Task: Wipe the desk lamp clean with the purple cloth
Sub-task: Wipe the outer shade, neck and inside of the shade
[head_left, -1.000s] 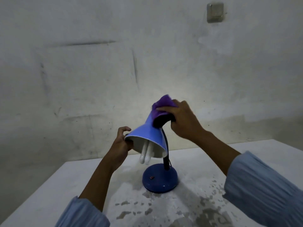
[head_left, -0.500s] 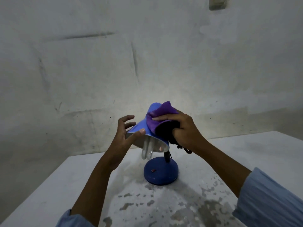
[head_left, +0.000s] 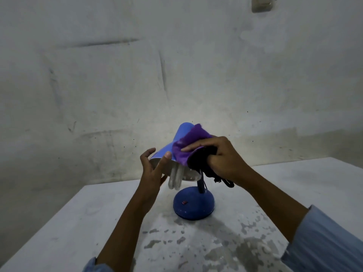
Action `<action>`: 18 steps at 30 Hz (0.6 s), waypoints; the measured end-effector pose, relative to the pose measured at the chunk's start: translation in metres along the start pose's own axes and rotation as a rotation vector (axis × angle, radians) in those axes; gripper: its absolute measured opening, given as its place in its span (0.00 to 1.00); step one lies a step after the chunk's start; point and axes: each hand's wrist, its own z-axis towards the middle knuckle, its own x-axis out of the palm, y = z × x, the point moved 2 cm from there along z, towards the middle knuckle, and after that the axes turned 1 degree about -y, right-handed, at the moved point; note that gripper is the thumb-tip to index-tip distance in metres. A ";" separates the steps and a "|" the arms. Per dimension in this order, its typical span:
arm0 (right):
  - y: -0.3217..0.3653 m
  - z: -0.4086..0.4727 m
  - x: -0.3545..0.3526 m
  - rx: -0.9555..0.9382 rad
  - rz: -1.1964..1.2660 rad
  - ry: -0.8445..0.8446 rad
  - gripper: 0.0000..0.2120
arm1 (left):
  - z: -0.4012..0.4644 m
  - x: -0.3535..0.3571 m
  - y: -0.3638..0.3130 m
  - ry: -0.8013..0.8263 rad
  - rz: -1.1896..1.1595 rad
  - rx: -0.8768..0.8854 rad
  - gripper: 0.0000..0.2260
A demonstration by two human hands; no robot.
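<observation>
Since the frame a second back, the purple cloth has been drawn down from the narrow crown of the lamp shade onto its right flank, and the left hand has been loosened from a curled hold on the rim to an open brace.

The desk lamp is stood on the white table, its round base planted and its shade tilted, the open mouth turned down and toward the viewer. The long axis of the shade is seen to run from that mouth up and back to the crown. The cloth is pressed flat against the shade by the right hand, whose forefinger is laid straight across the fabric while the other fingers are curled around a dark bunched part of the cloth below. The left hand's fingers are spread, with the thumb set on the rim.

The unwiped blue surface lies to the left of the right fingers, so a stroke that way is judged likely. In its path are found the left thumb and, below, the bulb. Behind the right wrist the neck and a dangling cord are close.
</observation>
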 end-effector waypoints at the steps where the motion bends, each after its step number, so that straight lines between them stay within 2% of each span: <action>1: 0.007 0.000 0.002 -0.055 -0.011 0.047 0.24 | -0.002 0.002 0.002 -0.007 -0.014 -0.011 0.38; 4: 0.013 0.009 -0.001 -0.107 -0.204 0.079 0.27 | -0.006 0.010 0.005 -0.073 -0.078 -0.029 0.35; 7: -0.002 0.025 -0.007 -0.089 -0.457 0.029 0.27 | -0.013 0.022 0.005 -0.147 -0.091 -0.017 0.39; 11: -0.017 0.041 -0.018 0.046 -0.621 -0.305 0.30 | -0.017 0.035 0.005 -0.253 -0.018 0.027 0.49; 13: -0.013 0.045 -0.016 0.011 -0.604 -0.382 0.30 | -0.016 0.040 0.006 -0.275 0.048 0.063 0.52; 16: -0.003 0.046 0.000 -0.141 -0.621 -0.128 0.28 | -0.017 0.045 0.008 -0.326 0.161 0.142 0.58; 18: -0.007 0.047 0.004 -0.125 -0.681 -0.030 0.26 | -0.017 0.047 0.007 -0.358 0.205 0.182 0.59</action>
